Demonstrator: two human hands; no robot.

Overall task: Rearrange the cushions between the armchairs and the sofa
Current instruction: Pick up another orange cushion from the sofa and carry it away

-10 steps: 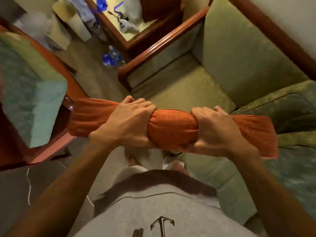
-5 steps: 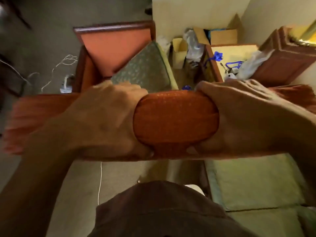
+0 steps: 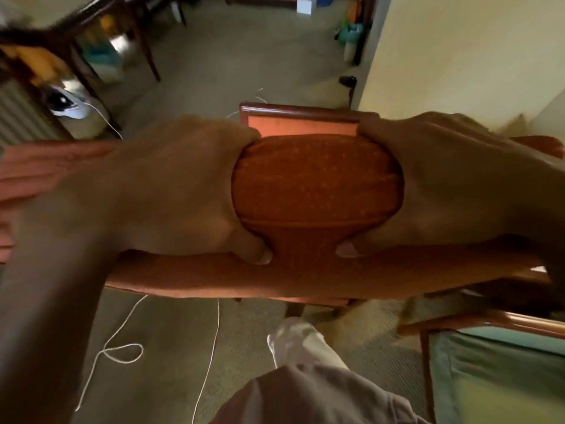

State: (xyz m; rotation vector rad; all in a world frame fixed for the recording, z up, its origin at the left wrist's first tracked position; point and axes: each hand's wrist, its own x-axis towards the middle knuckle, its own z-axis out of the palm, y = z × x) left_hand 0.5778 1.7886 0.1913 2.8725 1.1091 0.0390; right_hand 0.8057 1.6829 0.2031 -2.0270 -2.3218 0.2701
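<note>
Room, carpeted floor [image 3: 189, 347], left to right. Dark wooden counter [image 3: 76, 53], blurred, far left. White cord [image 3: 122, 350] looped on carpet. Left hand [image 3: 171, 194]: grip clenched on orange cushion [image 3: 315, 191], held in mid-air. Orange-backed armchair [image 3: 301, 125] directly behind cushion. Right hand [image 3: 452, 185]: grip clenched on same cushion. Cream wall [image 3: 458, 50]. Green chair [image 3: 495, 371], lower right.

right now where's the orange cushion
The orange cushion fills the middle of the head view, squeezed between the left hand and right hand, in front of the orange-backed armchair.
</note>
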